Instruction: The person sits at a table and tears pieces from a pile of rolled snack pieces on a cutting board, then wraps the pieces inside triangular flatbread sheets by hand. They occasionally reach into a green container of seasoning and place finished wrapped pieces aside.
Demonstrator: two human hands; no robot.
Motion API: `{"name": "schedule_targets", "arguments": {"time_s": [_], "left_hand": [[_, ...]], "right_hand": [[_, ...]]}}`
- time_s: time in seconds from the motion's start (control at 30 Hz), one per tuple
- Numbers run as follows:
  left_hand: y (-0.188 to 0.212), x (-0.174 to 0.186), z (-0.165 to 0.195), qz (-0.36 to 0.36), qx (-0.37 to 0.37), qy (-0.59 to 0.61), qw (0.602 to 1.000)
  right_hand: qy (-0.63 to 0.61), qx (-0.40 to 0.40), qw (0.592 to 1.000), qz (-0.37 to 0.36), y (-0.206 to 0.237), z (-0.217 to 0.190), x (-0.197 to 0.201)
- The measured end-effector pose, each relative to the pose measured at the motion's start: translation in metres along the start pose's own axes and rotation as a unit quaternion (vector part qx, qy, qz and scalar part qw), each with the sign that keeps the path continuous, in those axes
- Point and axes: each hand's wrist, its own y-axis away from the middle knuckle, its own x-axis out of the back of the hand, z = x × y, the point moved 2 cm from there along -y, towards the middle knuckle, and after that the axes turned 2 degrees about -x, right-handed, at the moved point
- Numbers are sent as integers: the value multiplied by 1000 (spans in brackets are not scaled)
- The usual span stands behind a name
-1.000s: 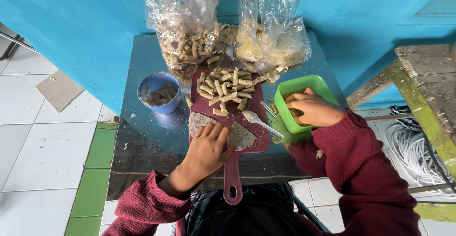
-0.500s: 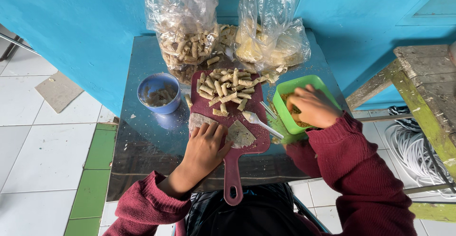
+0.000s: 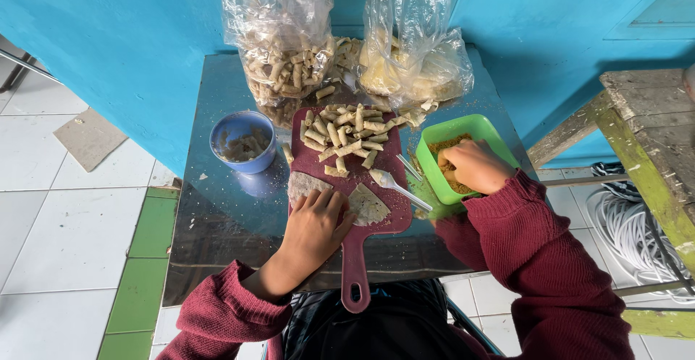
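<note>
Wrapper is lying flat at frame centre on the red board, left hand pressing it open-palmed; right hand, to its right, is pinching filling in the green tub.

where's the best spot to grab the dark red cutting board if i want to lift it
Probably by the handle, coming from the near edge of the table. The cutting board points that narrow handle toward the person and it is bare, while the wide part carries rolled pieces, a flat wrapper and the left hand.
</note>
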Motion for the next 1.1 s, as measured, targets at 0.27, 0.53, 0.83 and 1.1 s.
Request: {"name": "schedule_targets", "arguments": {"time_s": [0.27,0.53,0.83,1.1], "left_hand": [[2,1,-1,32,45,41,998],[2,-1,1,21,47,34,998],[1,-14,0,-1,97,-3,995],[3,-23,5,6,125,-22,992]], "right_hand": [[-36,19,997,65,8,-2,21],[-51,93,979,175,25,-32,74],[-150,286,935,148,8,-140,6],[-131,231,956,123,20,-152,-17]]}}
